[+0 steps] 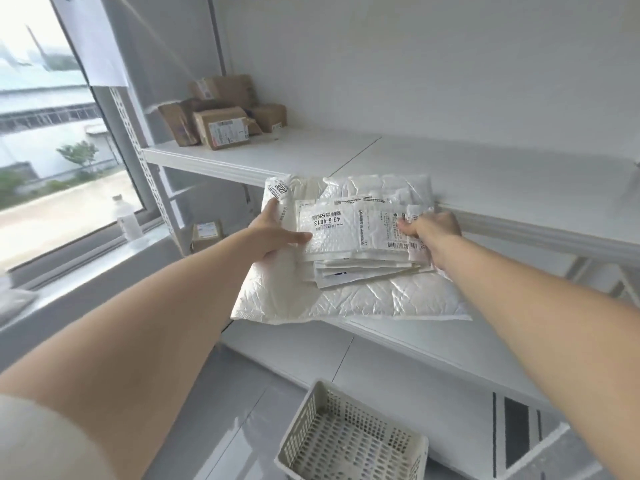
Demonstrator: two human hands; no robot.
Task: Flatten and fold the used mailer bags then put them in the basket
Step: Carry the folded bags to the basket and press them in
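Observation:
A stack of white bubble mailer bags with printed shipping labels hangs in the air at the front edge of the white shelf. The biggest bag lies underneath, with several smaller ones on top. My left hand grips the stack's left side, thumb on top. My right hand is closed on the right side of the smaller bags. On the floor below stands a cream perforated plastic basket, with nothing visible inside it.
Brown cardboard parcels are piled at the shelf's far left. One more parcel sits on a lower level. A plastic bottle stands on the window sill at left. A striped rug lies at the lower right.

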